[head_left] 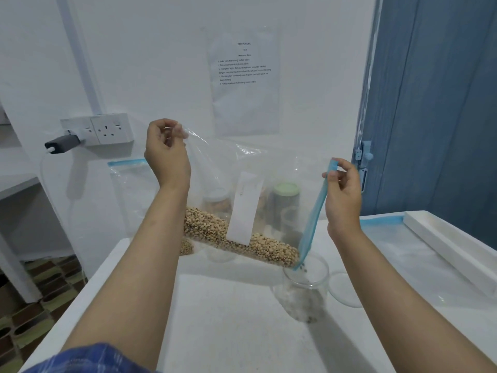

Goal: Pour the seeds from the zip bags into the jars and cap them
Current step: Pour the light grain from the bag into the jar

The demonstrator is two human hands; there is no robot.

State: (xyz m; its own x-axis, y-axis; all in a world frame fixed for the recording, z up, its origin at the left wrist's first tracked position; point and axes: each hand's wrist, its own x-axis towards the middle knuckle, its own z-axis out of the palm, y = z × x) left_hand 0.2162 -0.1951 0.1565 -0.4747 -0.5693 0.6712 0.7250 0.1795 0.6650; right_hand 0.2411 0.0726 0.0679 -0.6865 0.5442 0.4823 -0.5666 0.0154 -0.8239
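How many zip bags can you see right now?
3: the held bag over the jar, an empty bag upright at left, a flat bag at right. More may be hidden.

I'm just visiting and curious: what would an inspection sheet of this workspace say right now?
Surface: white table, pale and dusty-looking.
Job's things: zip bag held tilted, seeds gathered along its lower edge, blue zip strip dipping into the open glass jar; a few seeds in the jar; clear lid lying beside it; green-lidded jar and another jar behind the bag.
Clutter: second zip bag leaning at the wall; white tray at right.
Grips: left hand pinches the bag's upper corner; right hand pinches the zip strip.
Cables: charger plugged into the wall socket, white cord hanging.
Surroundings: instruction sheet on wall; blue door.
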